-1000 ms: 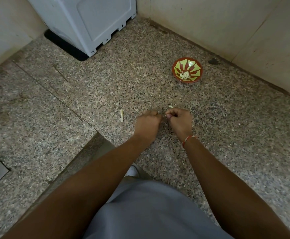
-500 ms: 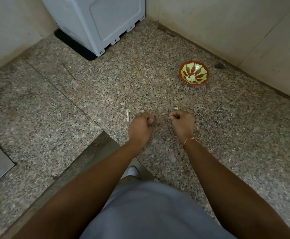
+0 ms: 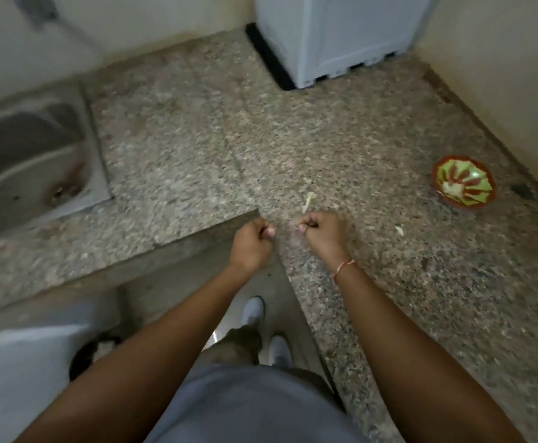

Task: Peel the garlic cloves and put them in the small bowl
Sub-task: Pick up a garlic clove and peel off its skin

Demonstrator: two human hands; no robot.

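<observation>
The small red and green bowl (image 3: 479, 195) stands on the speckled stone counter (image 3: 341, 139) at the right, near the wall, with a few pale garlic cloves (image 3: 453, 188) in it. My left hand (image 3: 251, 245) and my right hand (image 3: 324, 235) hover apart at the counter's inner corner, both with fingers curled into fists. Nothing shows inside either fist. A strip of garlic peel (image 3: 308, 201) lies just beyond my right hand, and a smaller scrap of peel (image 3: 399, 230) lies to its right. The frame is blurred.
A steel sink (image 3: 37, 155) is set into the counter at the left. A white appliance (image 3: 341, 36) stands against the back wall. The counter's edge runs under my hands, and my shoes (image 3: 253, 310) show on the floor below.
The view has swung left, bringing the sink in and shifting the bowl to the right edge. My hands, close together a second ago, have drawn apart and stay curled.
</observation>
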